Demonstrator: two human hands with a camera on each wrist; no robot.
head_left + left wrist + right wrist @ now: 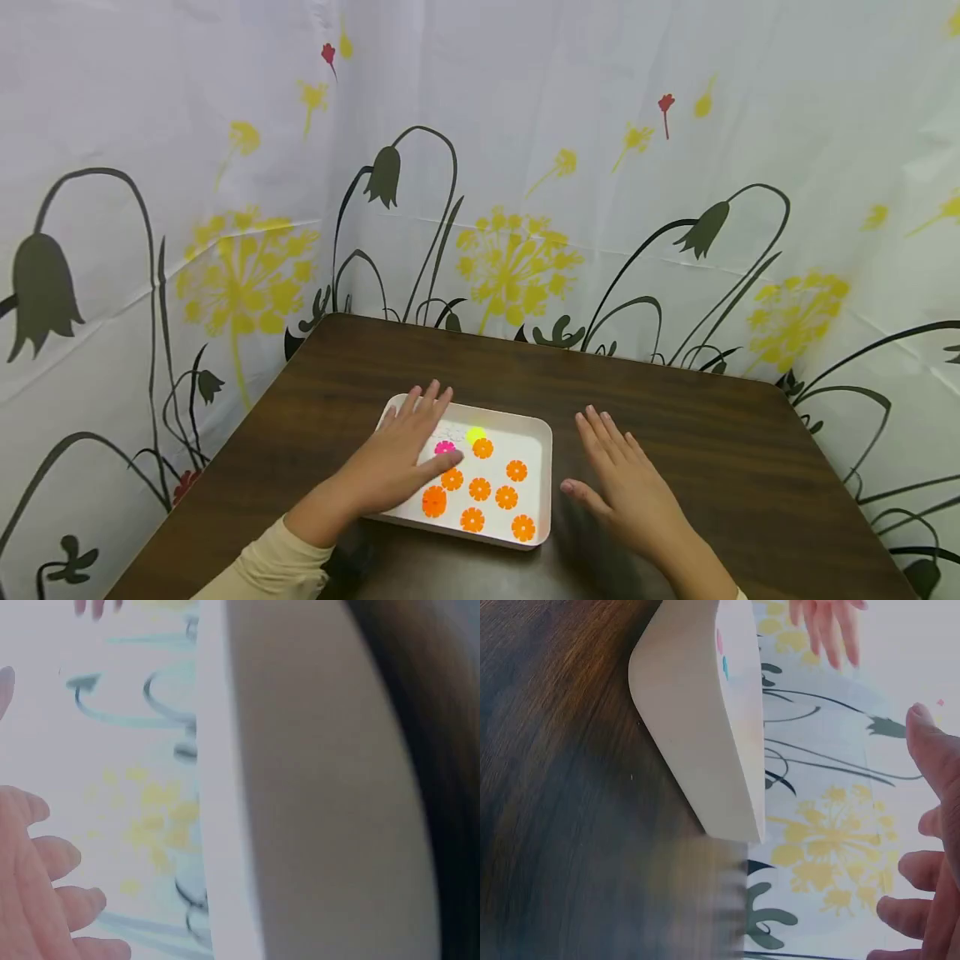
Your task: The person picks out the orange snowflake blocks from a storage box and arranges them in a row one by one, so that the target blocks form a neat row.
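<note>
From where I stand, a shallow white tray [531, 442] sits at the lower middle of the head view, flat on the dark table [697, 442]. Its raised rim probably serves to keep the loose pieces from skidding off. Orange flower-shaped pieces [472, 492] lie scattered across its floor, with a pink piece [442, 448] and a yellow-green piece [474, 433] towards its upper part. Most seem spread out singly, which would leave each one easy to pick out.

The left hand [401, 467] hangs palm down over the tray's left side, fingers stretched out and a little apart, thumb reaching past the pink piece; it has hold of nothing. The right hand [630, 492] is poised just beside the tray's right edge, apart from it, its fingers extended, its thumb set off towards the tray, and it too grips nothing. So the tray lies beneath the left fingers and to the left of the right ones, with most orange pieces between the two hands.
</note>
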